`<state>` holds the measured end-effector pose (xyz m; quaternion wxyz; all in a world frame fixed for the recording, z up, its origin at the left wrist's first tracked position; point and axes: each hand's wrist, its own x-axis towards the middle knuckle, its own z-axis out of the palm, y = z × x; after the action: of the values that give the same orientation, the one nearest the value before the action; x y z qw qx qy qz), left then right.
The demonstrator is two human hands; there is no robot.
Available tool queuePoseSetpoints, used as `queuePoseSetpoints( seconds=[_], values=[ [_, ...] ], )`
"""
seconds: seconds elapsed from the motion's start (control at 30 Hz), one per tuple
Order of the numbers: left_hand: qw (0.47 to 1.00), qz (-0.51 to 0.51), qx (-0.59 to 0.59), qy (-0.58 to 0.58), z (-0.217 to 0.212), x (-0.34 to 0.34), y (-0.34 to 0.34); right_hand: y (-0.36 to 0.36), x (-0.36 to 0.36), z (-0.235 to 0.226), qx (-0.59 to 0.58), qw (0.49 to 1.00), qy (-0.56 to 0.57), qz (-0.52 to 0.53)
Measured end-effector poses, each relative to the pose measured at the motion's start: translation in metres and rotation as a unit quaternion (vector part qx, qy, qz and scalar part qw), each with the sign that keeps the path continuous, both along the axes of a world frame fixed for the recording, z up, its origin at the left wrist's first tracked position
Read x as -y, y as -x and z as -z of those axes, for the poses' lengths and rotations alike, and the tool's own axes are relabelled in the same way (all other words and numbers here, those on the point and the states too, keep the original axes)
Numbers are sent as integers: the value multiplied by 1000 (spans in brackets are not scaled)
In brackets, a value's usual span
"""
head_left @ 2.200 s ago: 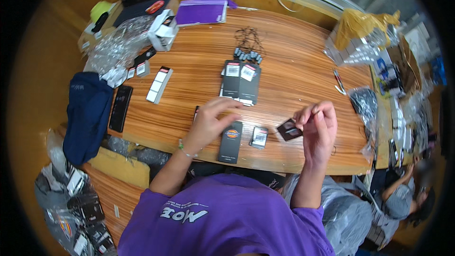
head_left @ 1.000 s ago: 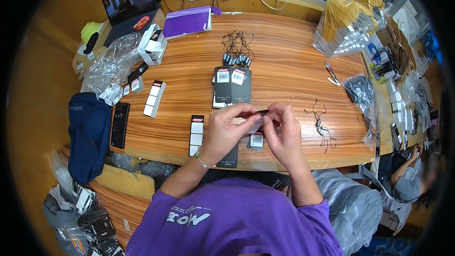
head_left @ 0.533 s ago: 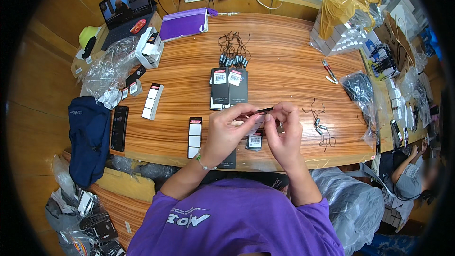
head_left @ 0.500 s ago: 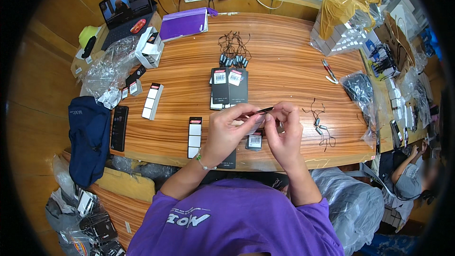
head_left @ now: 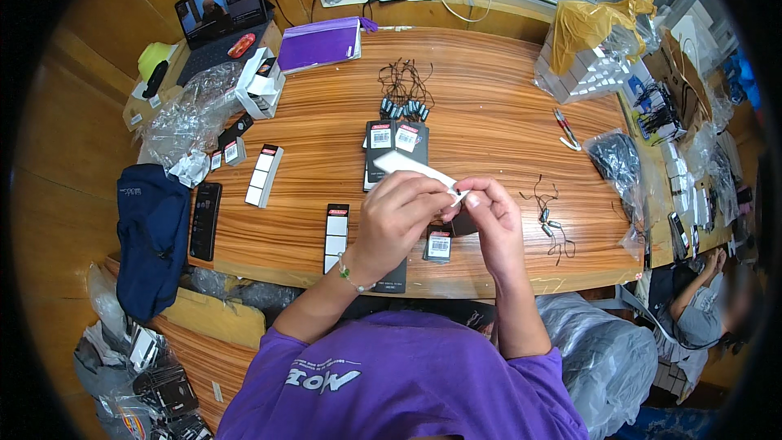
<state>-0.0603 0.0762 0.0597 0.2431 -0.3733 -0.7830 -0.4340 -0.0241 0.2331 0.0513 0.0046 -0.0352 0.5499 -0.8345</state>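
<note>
My left hand (head_left: pixel 399 216) is closed on a long white card tag (head_left: pixel 417 169), which slants up and left over the fingers. The fingertips of my right hand (head_left: pixel 495 216) pinch at the tag's near right end, where a small dark bit, possibly cord, shows between the two hands. Below them lies a small stack of dark tags with a barcode label (head_left: pixel 438 244). Just beyond are dark grey cards (head_left: pixel 380 159) with barcode stickers. A stack of white-panelled tags (head_left: pixel 336 232) lies left of my left hand.
Black cords with small teal pieces (head_left: pixel 403 107) lie bundled behind the cards; several loose ones (head_left: pixel 547 220) lie at right. A phone (head_left: pixel 205 220), laptop (head_left: pixel 220 24), purple folder (head_left: pixel 319 45), pliers-like tool (head_left: pixel 566 129) and plastic bag (head_left: pixel 612 155) surround the work area. Another person sits far right.
The tag in my hands has turned from a thin dark edge to show its white face, now pointing up and left. My fingertips remain together at its end.
</note>
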Motion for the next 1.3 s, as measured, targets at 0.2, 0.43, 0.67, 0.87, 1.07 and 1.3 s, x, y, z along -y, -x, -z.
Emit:
queuePoseSetpoints(
  seconds=[0.2,0.43,0.67,0.87,1.07,1.3],
  values=[
    [985,-38,-151,78,-5,-3,-1,1,-4,4,70,988,132,-43],
    [988,-31,-117,91,2,2,1,12,-8,-8,-21,982,126,137],
    [999,1,-39,-22,11,4,9,23,-19,-4,-102,968,229,27],
    [998,0,-61,-22,12,6,12,24,-12,-9,-127,948,290,-42],
    [998,16,-57,-3,11,4,9,29,-22,-7,-109,919,302,-227],
    [992,45,109,-55,16,-3,7,31,-5,-7,-53,912,395,-100]
  ],
)
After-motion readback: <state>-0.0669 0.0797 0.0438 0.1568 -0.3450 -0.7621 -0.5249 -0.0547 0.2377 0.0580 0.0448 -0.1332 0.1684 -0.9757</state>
